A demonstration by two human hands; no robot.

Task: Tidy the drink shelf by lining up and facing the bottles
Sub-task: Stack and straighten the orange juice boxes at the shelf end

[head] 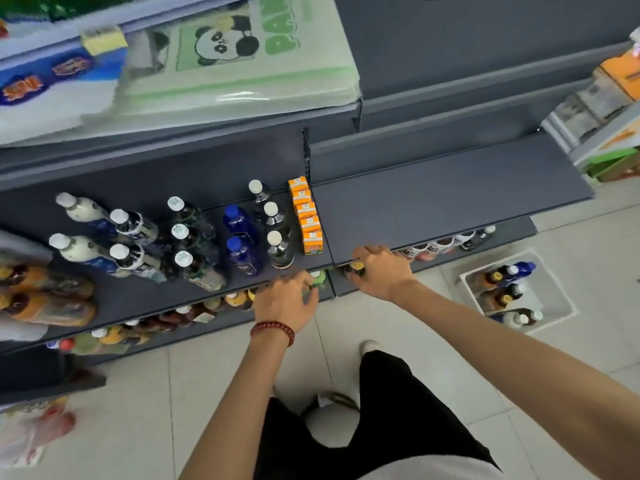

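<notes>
Top drink shelf (450,202), dark grey, runs left to right; its right half is bare. The lower shelf (516,232) sits under it, mostly hidden by it. A white crate (554,289) stands on the floor, near right, holding more bottles, too blurred to count.

My left hand (287,301) has its fingers curled on the green-capped bottle (318,279), at the lower shelf's front edge. My right hand (379,271), just to the right, is wrapped round the yellow-capped bottle (356,266), also at that front edge under the top shelf's lip. Both bodies are hidden.

Handling guess: full plastic drink bottles, fairly heavy, stiff, smooth, label film slippery. Take them at the neck or shoulder just under the cap, then twist to face the label and slide, don't lift.

Counts on the top shelf:
- two milky bottles (74,206)
- two blue bottles (239,220)
- three dark bottles (273,214) beside the cartons
- three green-tinted bottles (181,233)
- five orange cartons (306,216) in a row running near to far

One red bead bracelet (273,330) on the left wrist.
</notes>
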